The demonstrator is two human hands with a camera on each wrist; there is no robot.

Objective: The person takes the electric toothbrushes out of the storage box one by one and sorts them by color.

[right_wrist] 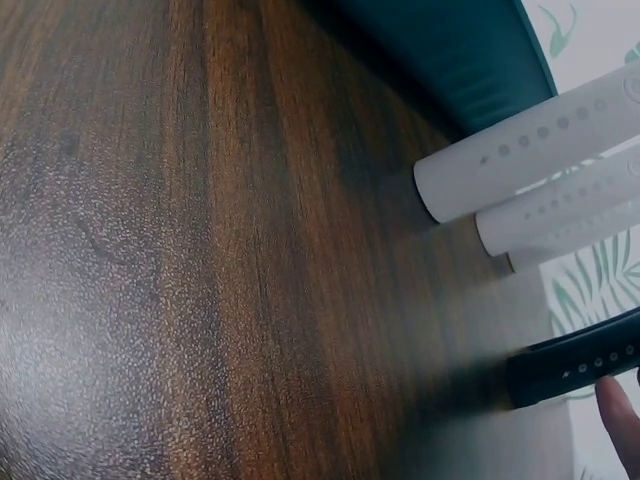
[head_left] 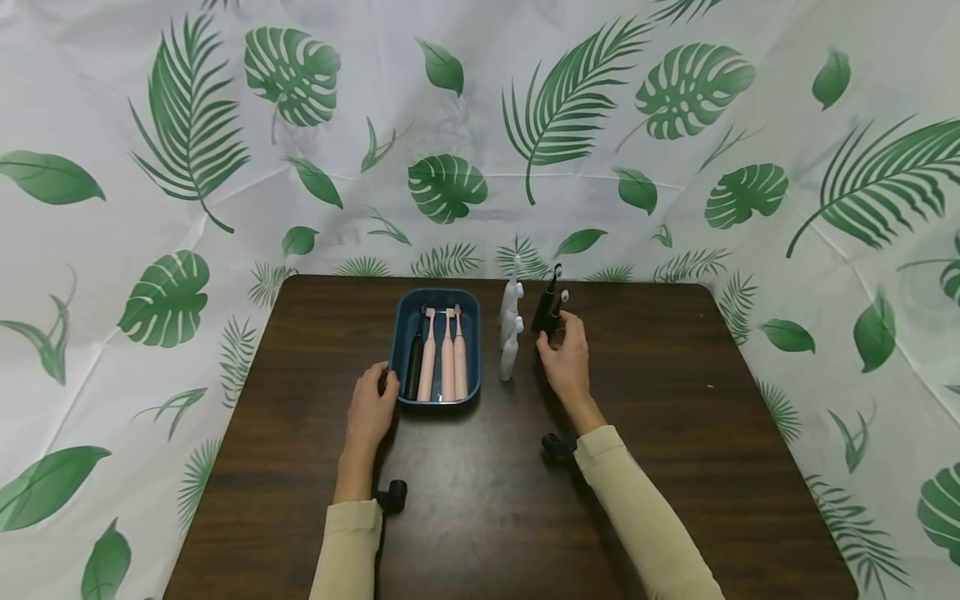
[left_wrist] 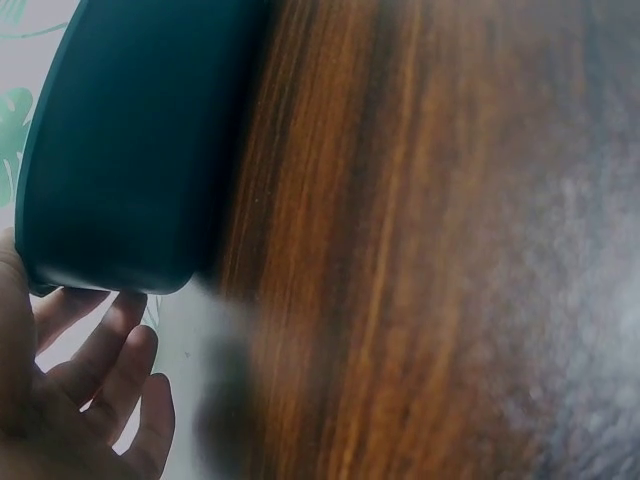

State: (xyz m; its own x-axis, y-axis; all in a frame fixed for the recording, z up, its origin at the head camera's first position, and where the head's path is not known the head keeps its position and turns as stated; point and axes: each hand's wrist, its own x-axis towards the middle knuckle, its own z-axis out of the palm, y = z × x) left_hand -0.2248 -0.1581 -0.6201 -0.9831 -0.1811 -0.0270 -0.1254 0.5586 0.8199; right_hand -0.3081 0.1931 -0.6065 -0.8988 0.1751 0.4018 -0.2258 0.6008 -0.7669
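My left hand (head_left: 371, 406) grips the near left corner of a dark blue tray (head_left: 397, 333), thumb at the rim and fingers (left_wrist: 130, 350) against the outer wall. Inside the tray lie a black electric toothbrush (head_left: 414, 362) and three pink electric toothbrushes (head_left: 428, 362), heads toward the back. To the right, my right hand (head_left: 567, 354) holds the nearer black electric toothbrush (right_wrist: 570, 362) upright, a fingertip on its handle. Just behind it stands another black toothbrush (head_left: 544, 307). Three white electric toothbrushes (head_left: 510, 354) stand in a row between the tray and my right hand.
Everything is on a dark wood-grain table (head_left: 480, 500). Close behind its back edge hangs a white cloth (head_left: 465, 125) with green leaf prints. A black wrist camera (head_left: 558, 445) sits at the right wrist and another camera (head_left: 392, 497) at the left.
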